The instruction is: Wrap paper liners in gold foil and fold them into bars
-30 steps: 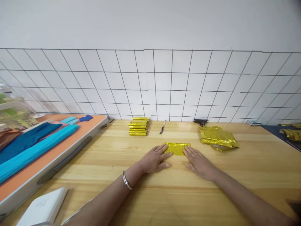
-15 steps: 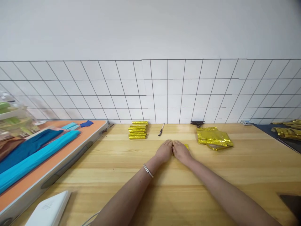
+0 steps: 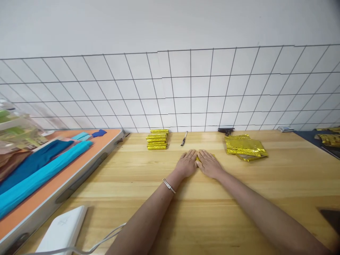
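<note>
Side by side on the wooden table, my left hand [image 3: 187, 163] and my right hand [image 3: 209, 164] lie flat, palms down, with the fingers stretched out. Beneath them is a piece of gold foil packaging [image 3: 198, 159]; only slivers show between the hands and past the right fingers, so its full shape is hidden. A row of folded gold foil strips [image 3: 157, 140] lies beyond my left hand. To the right, several flat gold foil packets [image 3: 244, 146] are piled loosely.
A pen [image 3: 184, 138] and a black clip [image 3: 226, 131] lie near the tiled wall. At left, an orange-topped surface [image 3: 106, 136] carries blue and brown cloth [image 3: 61, 161]. A white box-like device [image 3: 62, 228] and cable [image 3: 103, 241] are at front left. More gold foil [image 3: 329, 139] lies far right.
My hands have flattened, fingers spreading out over the gold foil packaging where they were bunched together before. The view has tilted down slightly.
</note>
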Demonstrator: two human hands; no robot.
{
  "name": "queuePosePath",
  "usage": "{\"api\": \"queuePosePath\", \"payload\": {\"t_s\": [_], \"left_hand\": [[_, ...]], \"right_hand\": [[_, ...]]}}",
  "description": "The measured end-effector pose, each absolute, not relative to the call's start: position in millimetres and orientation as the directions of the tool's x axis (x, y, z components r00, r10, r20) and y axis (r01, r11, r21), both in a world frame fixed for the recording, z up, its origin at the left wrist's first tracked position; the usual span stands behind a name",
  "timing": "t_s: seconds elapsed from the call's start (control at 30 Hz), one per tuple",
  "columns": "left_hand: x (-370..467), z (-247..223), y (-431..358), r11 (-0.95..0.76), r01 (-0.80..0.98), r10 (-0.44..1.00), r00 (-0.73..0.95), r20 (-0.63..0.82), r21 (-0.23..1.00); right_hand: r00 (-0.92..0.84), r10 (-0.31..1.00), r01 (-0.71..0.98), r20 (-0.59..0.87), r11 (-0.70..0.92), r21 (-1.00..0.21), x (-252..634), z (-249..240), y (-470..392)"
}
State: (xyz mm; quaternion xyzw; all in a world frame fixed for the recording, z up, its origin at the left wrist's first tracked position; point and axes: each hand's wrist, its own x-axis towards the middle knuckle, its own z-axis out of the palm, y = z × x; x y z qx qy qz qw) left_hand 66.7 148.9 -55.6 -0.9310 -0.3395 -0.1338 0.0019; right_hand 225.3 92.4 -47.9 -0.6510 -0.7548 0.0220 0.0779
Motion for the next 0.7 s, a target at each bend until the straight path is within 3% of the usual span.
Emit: {"api": "queuePosePath", "payload": {"t_s": [0.7], "left_hand": [[67.7,-44.5,150.1,-0.759,0.642,0.648,0.726,0.23,0.113]], "right_hand": [[-0.157,0.985,0.984,0.069,0.162,-0.077,273.0,-43.0,73.4]]}}
